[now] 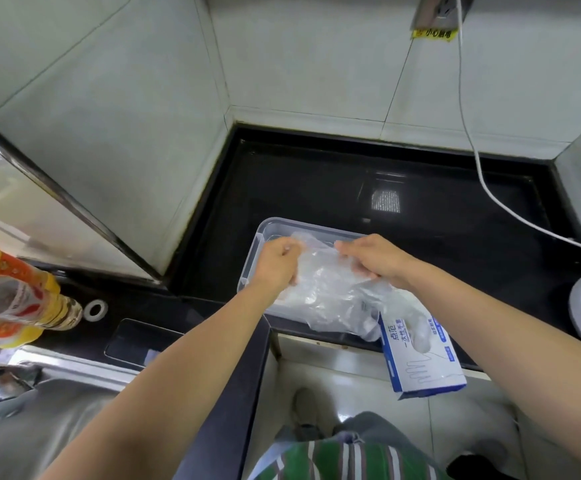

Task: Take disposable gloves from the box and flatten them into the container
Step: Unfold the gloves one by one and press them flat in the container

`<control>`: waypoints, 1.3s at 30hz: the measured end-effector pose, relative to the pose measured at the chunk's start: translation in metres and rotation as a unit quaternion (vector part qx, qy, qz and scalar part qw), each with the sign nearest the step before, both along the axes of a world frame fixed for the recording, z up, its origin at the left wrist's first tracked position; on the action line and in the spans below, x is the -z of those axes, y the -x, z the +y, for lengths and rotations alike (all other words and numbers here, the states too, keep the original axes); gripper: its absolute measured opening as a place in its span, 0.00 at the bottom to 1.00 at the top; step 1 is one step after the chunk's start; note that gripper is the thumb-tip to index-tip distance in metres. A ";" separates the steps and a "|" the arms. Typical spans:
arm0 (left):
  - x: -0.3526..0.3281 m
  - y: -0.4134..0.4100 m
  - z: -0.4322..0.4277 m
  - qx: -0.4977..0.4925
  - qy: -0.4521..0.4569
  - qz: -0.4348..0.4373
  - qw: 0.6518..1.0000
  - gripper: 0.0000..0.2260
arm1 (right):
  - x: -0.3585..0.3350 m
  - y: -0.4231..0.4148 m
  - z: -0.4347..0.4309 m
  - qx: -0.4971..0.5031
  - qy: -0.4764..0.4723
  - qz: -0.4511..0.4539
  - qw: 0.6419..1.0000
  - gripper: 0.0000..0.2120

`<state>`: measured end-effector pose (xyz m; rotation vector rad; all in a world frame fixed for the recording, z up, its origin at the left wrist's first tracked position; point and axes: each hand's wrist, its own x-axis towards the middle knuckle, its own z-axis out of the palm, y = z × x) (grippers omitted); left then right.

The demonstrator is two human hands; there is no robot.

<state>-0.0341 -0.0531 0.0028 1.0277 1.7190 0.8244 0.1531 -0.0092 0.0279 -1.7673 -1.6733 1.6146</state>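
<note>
Both hands are closed on the same thing: the left hand [277,261] pinches one side of a clear disposable glove [320,271] with fingers curled under, and the right hand [374,258] grips the other side, knuckles up, thumb tucked beneath the film. Between them the glove is drawn fairly taut, held just above the container [265,230], a clear plastic tub whose far rim shows beyond the fingers.

That film looks feather-light, limp and clingy; I'd judge it will crumple or fold back unless taken by its edges and kept stretched while lowered, then pressed flat with an open palm. No real risk of breakage, more of slipping or sticking to skin.

Both forearms reach forward from below, wrists angled inward so the hands meet over the tub. Under the right wrist a loose heap of more gloves [344,306] spills toward the box [420,358], which sits nearer the body than the right hand, overhanging the edge of the black counter [420,202]. Well out past the left arm stands an oil bottle [15,296].
</note>
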 end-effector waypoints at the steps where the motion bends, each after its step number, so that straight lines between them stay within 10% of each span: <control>1: 0.001 0.001 0.000 -0.003 0.005 0.006 1.000 0.12 | -0.002 -0.002 0.001 0.037 -0.019 0.011 0.999 0.19; 9: 0.007 0.002 0.005 -0.055 0.020 0.032 0.998 0.19 | 0.002 0.005 0.007 0.030 0.000 0.071 0.997 0.17; 14: 0.013 0.010 0.004 -0.012 -0.027 0.190 0.981 0.20 | -0.001 0.006 0.012 0.261 -0.266 0.048 0.927 0.04; 18: 0.020 0.008 0.009 0.029 -0.022 0.296 0.954 0.07 | -0.011 0.019 -0.003 0.113 -0.390 0.097 0.909 0.09; 22: 0.025 0.009 0.017 0.066 -0.010 0.341 0.938 0.12 | 0.027 0.036 -0.017 -0.115 -0.306 -0.071 0.942 0.11; 28: 0.025 0.001 0.016 0.102 -0.054 0.356 0.927 0.13 | 0.063 0.043 -0.022 -0.184 -0.198 -0.214 0.939 0.24; 33: 0.023 -0.008 0.014 0.201 -0.236 0.471 0.826 0.18 | 0.070 0.047 -0.022 -0.197 -0.177 -0.217 0.939 0.25; 39: 0.041 -0.009 0.022 0.363 0.045 0.404 0.838 0.22 | 0.076 0.051 -0.019 -0.203 -0.130 -0.215 0.946 0.27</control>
